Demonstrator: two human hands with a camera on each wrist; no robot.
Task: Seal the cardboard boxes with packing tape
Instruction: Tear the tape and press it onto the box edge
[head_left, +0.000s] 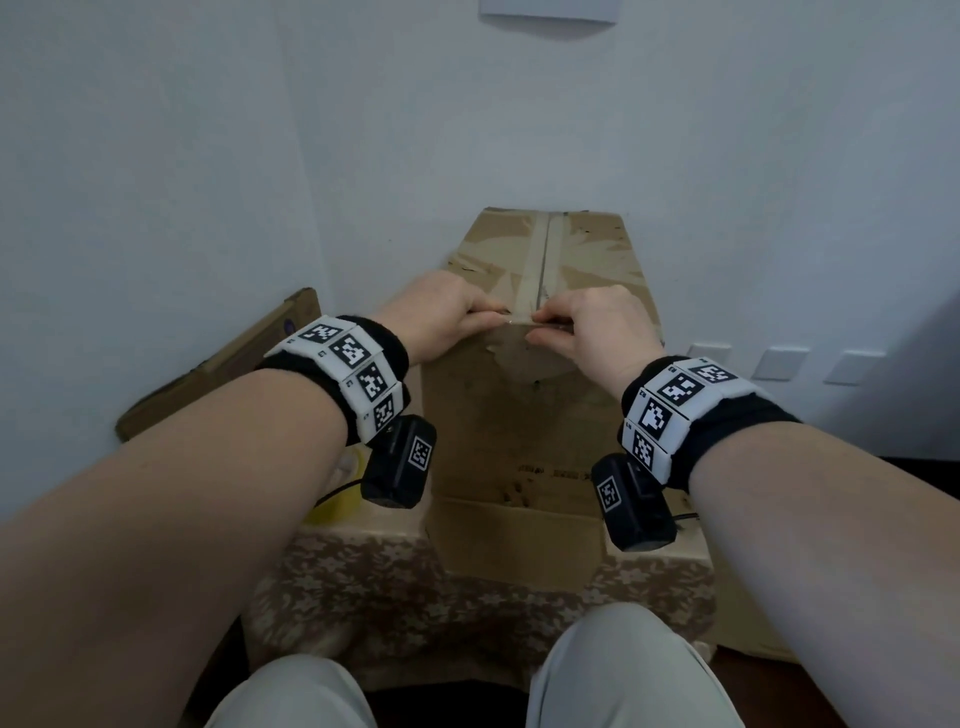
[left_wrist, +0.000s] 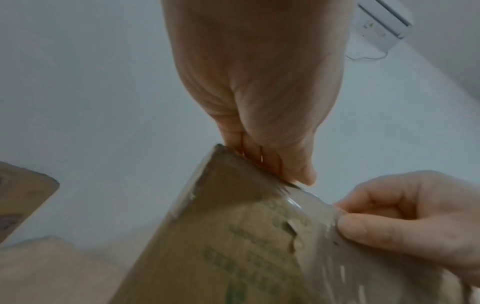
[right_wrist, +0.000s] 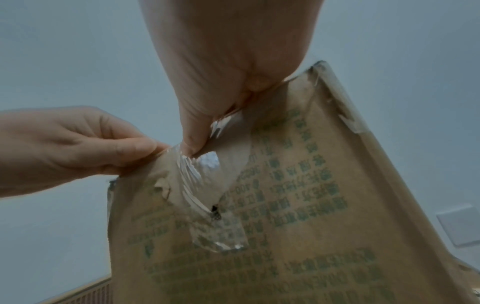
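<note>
A tall brown cardboard box (head_left: 519, 415) stands upright on the table, with a tape strip (head_left: 537, 260) running along its top seam. Both hands meet at the near top edge. My left hand (head_left: 493, 314) pinches the clear packing tape (right_wrist: 207, 174) where it folds over the edge, seen at the left of the right wrist view (right_wrist: 155, 148). My right hand (head_left: 540, 319) pinches the same tape from the other side, thumb and forefinger closed on it (left_wrist: 340, 216). The wrinkled tape end runs down the printed front face (right_wrist: 311, 205).
A flat cardboard piece (head_left: 223, 364) leans on the wall at the left. A flower-patterned cloth (head_left: 389, 587) covers the table, with a yellow item (head_left: 337, 499) beside the box. White wall plates (head_left: 779, 364) sit at the right. My knees (head_left: 291, 696) are below.
</note>
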